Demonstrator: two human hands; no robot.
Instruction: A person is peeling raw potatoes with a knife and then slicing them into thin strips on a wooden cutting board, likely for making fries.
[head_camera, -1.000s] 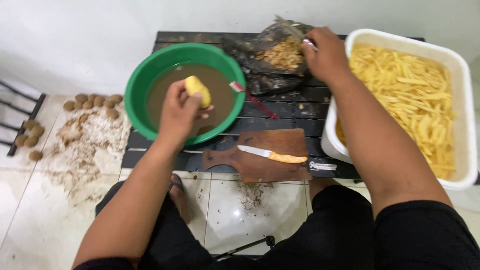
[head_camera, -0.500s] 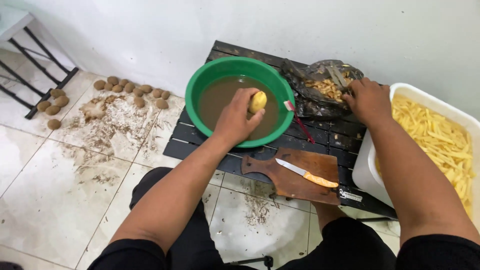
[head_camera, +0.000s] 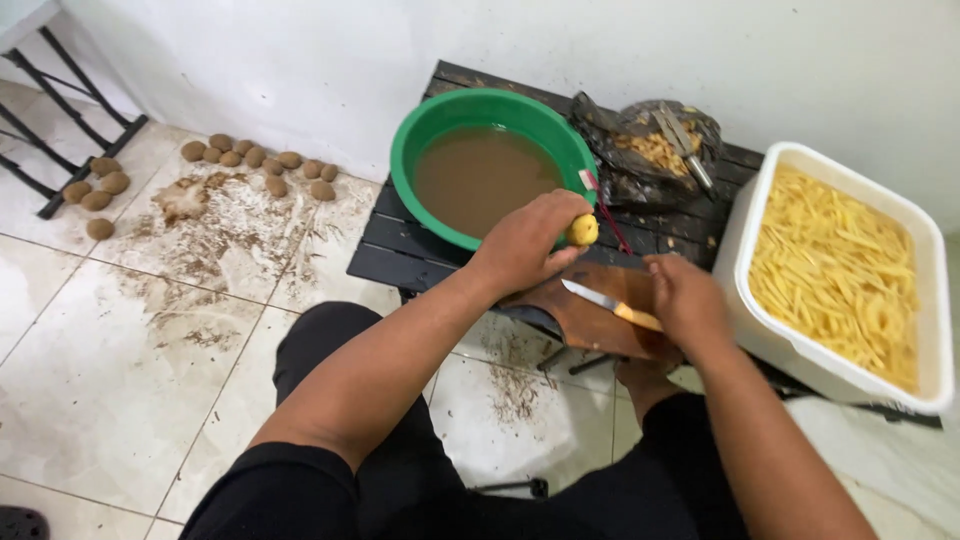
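The right hand (head_camera: 685, 300) has come back from the far side of the bench and now sits over the cutting board (head_camera: 590, 320), at the yellow handle of the knife (head_camera: 612, 303). Its fingers curl toward that handle, but whether they have closed on it I cannot tell; the blade still lies flat on the board. A second ago this hand was up at the dark bag (head_camera: 650, 150), so the reach there is over.

The left hand (head_camera: 525, 245) has drawn the peeled potato (head_camera: 583, 230) out from over the basin (head_camera: 490, 170) and holds it gripped in closed fingers just above the board's far-left edge, beside the basin's near rim. Before, the potato hung over the brown water; now it is clear of it, so the rinse looks finished and potato and knife have come together at the board.

Right of the board stands the white tub (head_camera: 745, 225) full of cut strips. Beyond the board, the bag of peelings holds a metal tool. Far left of the board, unpeeled potatoes (head_camera: 255, 160) lie in a row on the floor by the wall.
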